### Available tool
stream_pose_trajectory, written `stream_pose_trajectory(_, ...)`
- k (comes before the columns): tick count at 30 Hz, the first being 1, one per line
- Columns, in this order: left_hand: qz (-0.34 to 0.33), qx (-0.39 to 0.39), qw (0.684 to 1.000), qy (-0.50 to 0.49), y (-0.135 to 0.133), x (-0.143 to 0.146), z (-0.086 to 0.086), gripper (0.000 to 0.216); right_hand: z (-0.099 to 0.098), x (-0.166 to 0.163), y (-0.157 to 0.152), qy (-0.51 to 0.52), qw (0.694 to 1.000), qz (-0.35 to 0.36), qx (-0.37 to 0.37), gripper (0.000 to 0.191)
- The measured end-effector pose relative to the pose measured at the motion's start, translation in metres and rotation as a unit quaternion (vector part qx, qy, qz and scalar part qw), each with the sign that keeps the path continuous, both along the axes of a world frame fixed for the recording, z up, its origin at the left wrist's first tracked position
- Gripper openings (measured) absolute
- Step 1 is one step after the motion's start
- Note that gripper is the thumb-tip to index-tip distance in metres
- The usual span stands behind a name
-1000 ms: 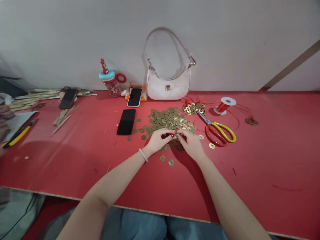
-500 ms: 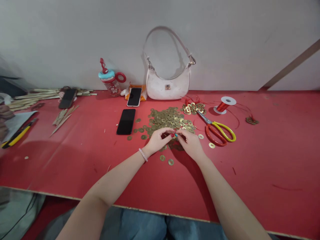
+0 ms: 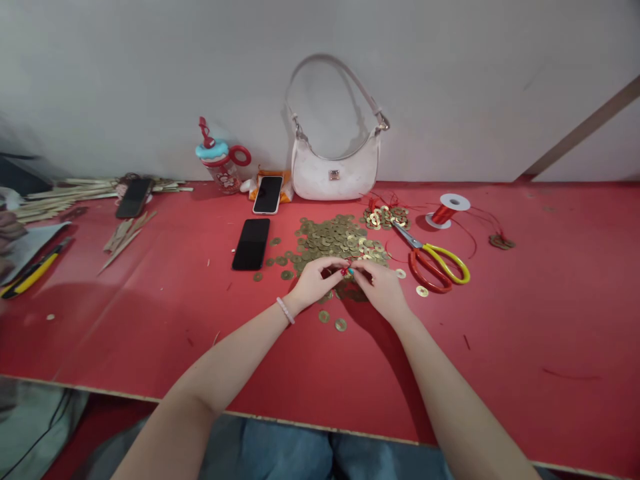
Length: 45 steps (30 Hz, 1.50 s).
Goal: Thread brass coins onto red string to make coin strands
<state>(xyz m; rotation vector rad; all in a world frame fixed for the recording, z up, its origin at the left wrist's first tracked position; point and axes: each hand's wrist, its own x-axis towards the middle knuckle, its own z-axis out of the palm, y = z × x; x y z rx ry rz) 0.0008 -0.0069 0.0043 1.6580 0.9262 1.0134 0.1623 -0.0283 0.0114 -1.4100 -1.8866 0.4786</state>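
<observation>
My left hand (image 3: 319, 278) and my right hand (image 3: 380, 283) meet at the near side of a heap of brass-coloured coins with holes (image 3: 333, 237). On both, thumb and fingers are pinched together, the fingertips almost touching. What they hold is small and mostly hidden; a bit of red shows at the fingertips, and I cannot tell whether it is thread or nail colour. Two loose coins (image 3: 341, 325) lie below the hands. Right of the heap are scissors (image 3: 431, 259) with red and yellow handles. Behind them is a cluster of coins with red thread (image 3: 385, 217).
A spool of red thread (image 3: 445, 212) and a tied coin bundle (image 3: 501, 241) are at the right. Left of the heap lie a black phone (image 3: 251, 244) and another phone (image 3: 268, 195). A handbag (image 3: 335, 170) and a lidded cup (image 3: 224, 170) stand by the wall. Another person's hand (image 3: 9, 230) is far left, near a cutter (image 3: 37, 269).
Both hands keep their pinched pose at nearly the same spot. The whole view has shifted very slightly; nothing on the table has visibly moved.
</observation>
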Motion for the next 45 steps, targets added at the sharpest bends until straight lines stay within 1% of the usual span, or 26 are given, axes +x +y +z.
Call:
stream_pose_trajectory(5,-0.004,0.030,0.999,0.019,0.0000,-0.0005,0.0028,0.020,0.0017,0.0003,-0.0009,0.026,0.999,-0.019,-0.007,0.011)
stream_pose_trajectory(9,-0.005,0.061,0.997,0.040,0.0005,-0.0014,0.0054,0.018,0.0021,0.0000,-0.0013,0.030,0.999,-0.013,-0.005,0.011)
stream_pose_trajectory(17,0.006,0.047,0.998,0.039,-0.0005,-0.0009,0.0063,0.019,0.0023,0.0004,-0.0010,0.024,1.000,-0.010,-0.010,0.011)
stream_pose_trajectory(22,0.015,0.038,0.999,0.026,0.0002,-0.0017,0.0037,0.018,0.0042,0.0000,-0.0036,0.038,0.999,0.014,0.005,0.014)
stream_pose_trajectory(24,0.018,0.036,0.999,0.023,0.0009,-0.0020,0.0026,0.018,0.0040,0.0005,-0.0029,0.031,0.999,0.022,0.022,0.013)
stream_pose_trajectory(26,0.019,0.036,0.999,0.032,0.0013,-0.0021,0.0021,0.018,0.0034,0.0015,-0.0011,0.019,0.998,0.023,0.060,0.011)
stream_pose_trajectory(30,0.007,0.028,0.998,0.052,0.0014,-0.0018,0.0021,0.019,0.0028,0.0031,0.0022,-0.019,0.990,-0.011,0.142,0.009)
stream_pose_trajectory(32,-0.004,0.027,0.998,0.063,0.0017,-0.0017,0.0016,0.018,0.0030,0.0033,0.0028,-0.040,0.986,-0.025,0.160,0.009)
stream_pose_trajectory(34,-0.018,0.039,0.997,0.066,0.0026,-0.0018,0.0007,0.018,0.0035,0.0031,0.0028,-0.048,0.985,-0.023,0.164,0.009)
stream_pose_trajectory(36,-0.034,0.067,0.996,0.052,0.0038,-0.0024,0.0001,0.017,0.0041,0.0030,0.0023,-0.044,0.986,-0.015,0.159,0.010)
stream_pose_trajectory(39,-0.055,0.086,0.995,0.013,0.0049,-0.0041,0.0006,0.014,0.0047,0.0030,0.0007,-0.022,0.993,-0.006,0.112,0.010)
stream_pose_trajectory(41,-0.069,0.066,0.995,-0.017,0.0045,-0.0052,0.0024,0.014,0.0042,0.0028,-0.0003,0.009,0.998,-0.005,0.069,0.011)
stream_pose_trajectory(45,-0.096,-0.028,0.993,-0.068,0.0018,-0.0059,0.0079,0.016,0.0011,0.0001,-0.0012,0.118,0.993,-0.008,-0.026,0.008)
